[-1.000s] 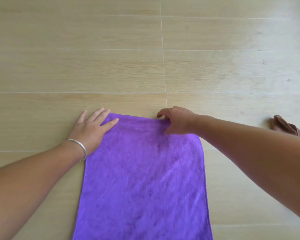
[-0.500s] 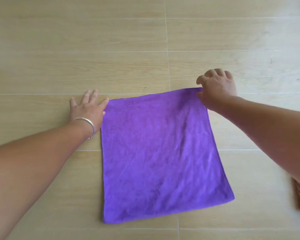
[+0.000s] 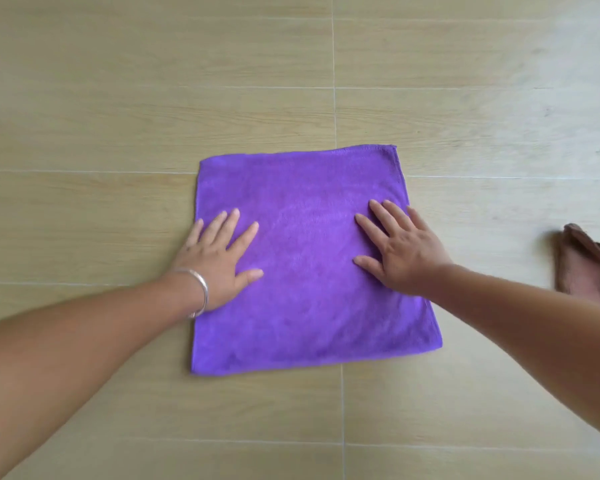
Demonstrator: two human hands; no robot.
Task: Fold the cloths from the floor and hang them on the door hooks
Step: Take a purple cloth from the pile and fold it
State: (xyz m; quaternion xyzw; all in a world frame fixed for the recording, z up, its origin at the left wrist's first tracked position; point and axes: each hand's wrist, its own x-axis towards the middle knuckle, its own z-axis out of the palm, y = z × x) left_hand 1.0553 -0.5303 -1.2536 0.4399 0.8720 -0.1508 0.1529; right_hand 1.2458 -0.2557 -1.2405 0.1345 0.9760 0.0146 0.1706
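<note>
Two cloths in sight: one purple cloth [image 3: 312, 258] spread flat on the floor [image 3: 118, 116] at centre, and one brown cloth [image 3: 584, 268] bunched up at the right edge, well apart from the purple one and partly cut off by the frame. No writing or labels readable on either.

Two hands are down on the purple cloth. The left hand [image 3: 219, 261] lies palm-down on its left side, fingers [image 3: 231, 223] straight and spread, the little finger running right along the cloth's left edge, thumb pointing right across the fabric. One silver bracelet [image 3: 200, 292] sits at that wrist. The right hand [image 3: 402, 251] lies palm-down on the right side, fingers [image 3: 383, 213] straight and fanned out, pointing far and left, thumb stretched left. Neither hand grips anything; both just press flat.

The purple cloth looks roughly square, its far right corner showing a stitched hem. The floor is pale wood-look tile with thin grout lines.
</note>
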